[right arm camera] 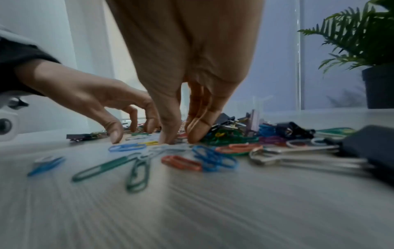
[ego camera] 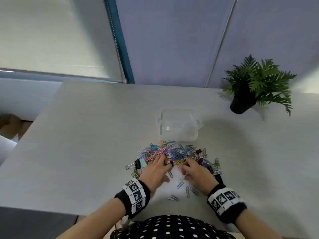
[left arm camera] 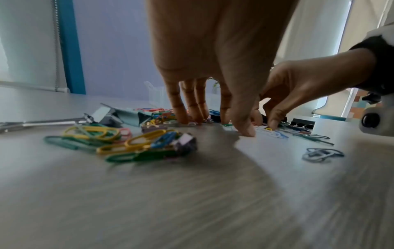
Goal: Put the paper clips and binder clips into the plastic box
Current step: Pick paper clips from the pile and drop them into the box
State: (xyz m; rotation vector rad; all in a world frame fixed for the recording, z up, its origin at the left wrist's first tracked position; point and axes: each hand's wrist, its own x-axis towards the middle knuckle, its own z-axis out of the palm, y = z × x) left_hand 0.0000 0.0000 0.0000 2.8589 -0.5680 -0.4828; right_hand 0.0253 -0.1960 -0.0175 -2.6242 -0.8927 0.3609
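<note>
A heap of coloured paper clips (ego camera: 170,152) lies on the grey table (ego camera: 86,135), just in front of the clear plastic box (ego camera: 178,125), which holds nothing visible. Binder clips sit at the heap's edges: a black and mint pair (ego camera: 139,163) on the left, small black ones (ego camera: 199,152) on the right. My left hand (ego camera: 164,163) stands arched over the heap's near edge, with its fingertips (left arm camera: 183,118) and thumb pressing down among clips. My right hand (ego camera: 185,167) is beside it. Its thumb and fingertips (right arm camera: 195,134) close on a few paper clips (right arm camera: 181,136).
Loose paper clips (ego camera: 188,190) are scattered between my wrists near the table's front edge. A large black binder clip (right arm camera: 366,151) lies right of my right hand. A potted fern (ego camera: 255,87) stands at the back right. A window blind and a wall rise behind the table.
</note>
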